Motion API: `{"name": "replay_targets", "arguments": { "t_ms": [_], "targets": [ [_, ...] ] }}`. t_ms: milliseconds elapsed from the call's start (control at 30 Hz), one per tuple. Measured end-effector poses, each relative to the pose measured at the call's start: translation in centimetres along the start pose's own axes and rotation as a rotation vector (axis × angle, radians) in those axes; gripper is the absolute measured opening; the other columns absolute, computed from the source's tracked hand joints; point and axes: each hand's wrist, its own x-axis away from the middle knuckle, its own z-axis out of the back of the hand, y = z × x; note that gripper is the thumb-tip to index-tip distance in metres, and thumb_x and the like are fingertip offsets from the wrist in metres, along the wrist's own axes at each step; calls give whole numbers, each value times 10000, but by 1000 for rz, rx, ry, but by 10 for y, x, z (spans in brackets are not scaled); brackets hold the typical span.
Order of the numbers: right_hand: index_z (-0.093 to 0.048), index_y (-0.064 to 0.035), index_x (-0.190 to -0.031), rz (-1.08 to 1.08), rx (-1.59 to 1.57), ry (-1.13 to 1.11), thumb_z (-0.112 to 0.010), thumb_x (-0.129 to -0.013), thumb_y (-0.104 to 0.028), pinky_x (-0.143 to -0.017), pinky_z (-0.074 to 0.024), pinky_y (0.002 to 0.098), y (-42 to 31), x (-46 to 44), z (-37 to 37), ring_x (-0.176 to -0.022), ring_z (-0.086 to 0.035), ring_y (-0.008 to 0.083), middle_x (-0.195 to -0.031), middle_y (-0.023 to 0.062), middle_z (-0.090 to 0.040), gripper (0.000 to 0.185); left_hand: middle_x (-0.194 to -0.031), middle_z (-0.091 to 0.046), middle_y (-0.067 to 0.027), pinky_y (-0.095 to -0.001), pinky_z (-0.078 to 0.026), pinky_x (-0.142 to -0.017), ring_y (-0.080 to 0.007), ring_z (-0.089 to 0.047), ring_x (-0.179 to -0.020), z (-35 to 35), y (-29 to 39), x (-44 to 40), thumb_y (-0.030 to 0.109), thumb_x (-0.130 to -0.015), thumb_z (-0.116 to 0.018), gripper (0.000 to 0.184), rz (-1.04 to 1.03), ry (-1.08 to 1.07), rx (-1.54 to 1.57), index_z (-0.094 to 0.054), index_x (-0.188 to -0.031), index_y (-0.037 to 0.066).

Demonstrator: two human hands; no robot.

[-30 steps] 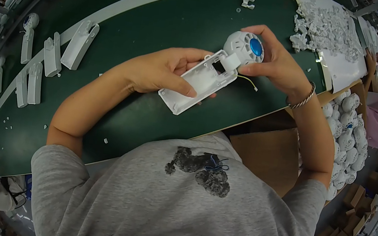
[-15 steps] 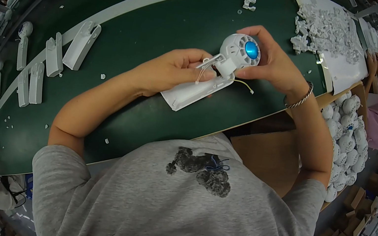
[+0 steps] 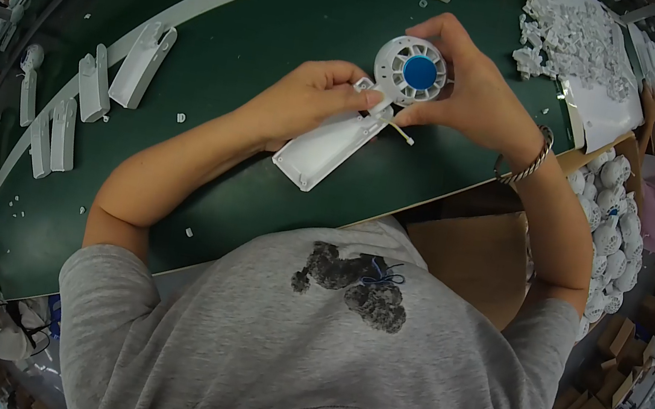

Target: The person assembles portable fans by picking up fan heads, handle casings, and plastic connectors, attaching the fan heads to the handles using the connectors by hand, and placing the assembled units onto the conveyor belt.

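Note:
A white fan head (image 3: 384, 65) with a round blue centre (image 3: 420, 73) is in my right hand (image 3: 474, 95), thumb and fingers curled around its far edge. My left hand (image 3: 314, 103) is closed on the white handle shell (image 3: 326, 152), the thumb pressing near the neck joint. The shell lies slanted, hollow side up, its lower end toward me. A thin pale wire (image 3: 396, 131) with a small end sticks out below the fan head. The fan head sits against the top of the shell; whether they are fastened there I cannot tell.
White handle shells (image 3: 140, 69) lie along the pale strip (image 3: 205, 6) on the green table (image 3: 219, 178). Small white parts (image 3: 574, 51) are heaped at the far right. White fan heads (image 3: 614, 226) fill a box at the right. Other people sit at both sides.
The fan head has turned so its blue centre faces up toward me more fully. Both hands have shifted slightly up and left, and more of the shell's inside shows.

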Motion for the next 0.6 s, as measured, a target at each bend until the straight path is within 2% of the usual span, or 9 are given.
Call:
{"name": "replay_targets", "arguments": {
  "t_ms": [133,200,233,300,333,433,500,533,600],
  "targets": [
    [-496,-101,-1124,67,-157,5,-817,-585,-252,-791,-456,340,13,-7,-7,-957,-559,259,-1024,123,-575,646,-883,-620,-104,-249,-528,-609,-161,-635,-720,7,-5,-3,205,-870,-568,251,2,20,28,-549,-1024,8],
    [-570,-149,-1087,391,354,251,-795,-601,-323,-890,-392,379,-3,-11,-13,-1067,-480,278,-1070,96,-553,563,-890,-620,-107,-248,-526,-618,-160,-634,-725,10,-7,-6,198,-871,-559,247,-40,19,13,-548,-1030,9],
    [-631,-167,-965,397,372,252,-762,-633,-321,-935,-327,395,-11,-11,-20,-1113,-420,277,-1055,61,-553,389,-894,-620,-106,-246,-523,-623,-158,-633,-731,14,-12,-6,194,-871,-555,248,-83,5,-7,-547,-1037,10],
    [-652,-160,-882,515,405,163,-736,-665,-264,-916,-319,385,-13,-15,-31,-1086,-429,257,-1031,39,-554,256,-903,-617,-90,-237,-506,-634,-146,-624,-748,23,-26,-13,181,-868,-547,272,-192,38,-213,-532,-1078,9],
    [-638,-139,-855,499,334,159,-715,-693,-175,-885,-331,361,-11,-18,-36,-1039,-463,244,-998,15,-569,183,-889,-611,-69,-224,-484,-634,-122,-600,-739,22,-22,-12,170,-855,-558,255,-145,52,-158,-548,-1049,4],
    [-613,-111,-787,430,499,332,-703,-690,-146,-822,-341,350,-14,-22,-31,-970,-487,225,-902,0,-578,137,-804,-588,-5,-193,-418,-598,-57,-525,-680,9,-7,-2,161,-828,-593,201,-57,85,-50,-585,-958,8],
    [-601,-126,-712,398,810,585,-689,-666,-160,-808,-331,363,-1,-34,-13,-915,-495,194,-827,-20,-571,106,-748,-571,7,-189,-389,-555,-45,-502,-642,10,-10,5,182,-827,-607,181,-137,87,-348,-588,-921,29],
    [-602,-109,-751,274,823,556,-691,-686,-156,-789,-366,342,3,-34,-3,-909,-506,203,-810,4,-572,119,-728,-566,6,-183,-373,-534,-45,-499,-626,7,-7,10,195,-831,-607,163,-120,64,-392,-586,-885,43],
    [-604,-91,-769,88,365,482,-684,-705,-148,-756,-396,318,8,-37,2,-908,-509,211,-793,15,-567,117,-728,-567,4,-186,-378,-537,-46,-500,-627,13,-7,3,195,-830,-608,166,-81,81,-332,-579,-874,38]
  ]
}}
